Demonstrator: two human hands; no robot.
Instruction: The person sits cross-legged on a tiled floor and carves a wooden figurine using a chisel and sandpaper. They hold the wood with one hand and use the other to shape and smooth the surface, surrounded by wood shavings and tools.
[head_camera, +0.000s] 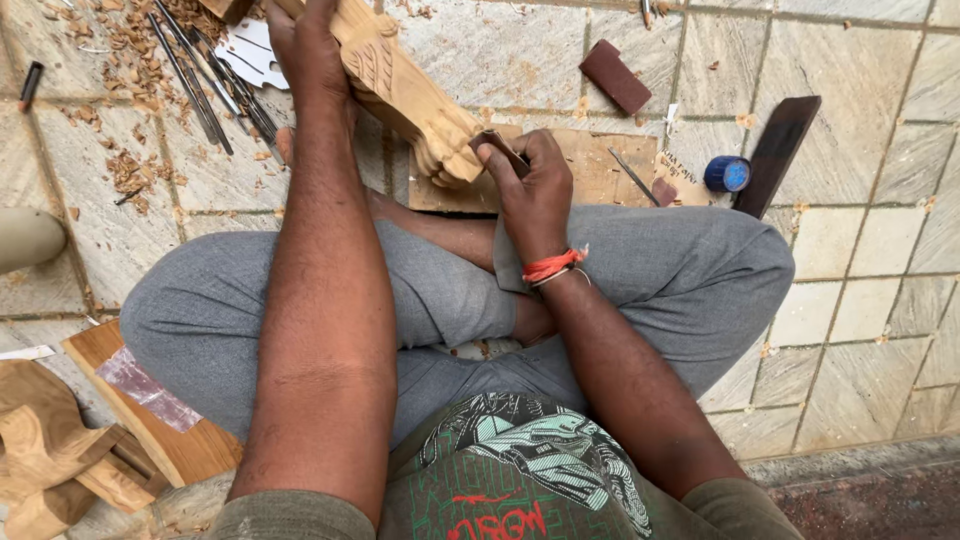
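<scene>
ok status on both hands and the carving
Left hand grips carved wooden leg up top. Right hand presses folded sandpaper at its foot. Chisels alongside, clear.

One carved wooden leg, one blue tape roll, two dark sanding blocks, several metal chisels, two hands.

Carved leg: pale raw wood, matt, unvarnished, cut relief rough-edged. Folded sandpaper against leg's lower end: dark brown, gritty, matt. Board under leg: flat plywood, dull, scuffed. Chisels left of leg: grey metal shafts, slight sheen. Shavings around chisels: dry curled wood chips. Floor right of leg: stone tiles, rough, matt, dusty. Cap right of board: blue plastic, glossy. Strip beside cap: dark wood, smooth. Trousers below leg: grey cloth, soft, matt.
</scene>
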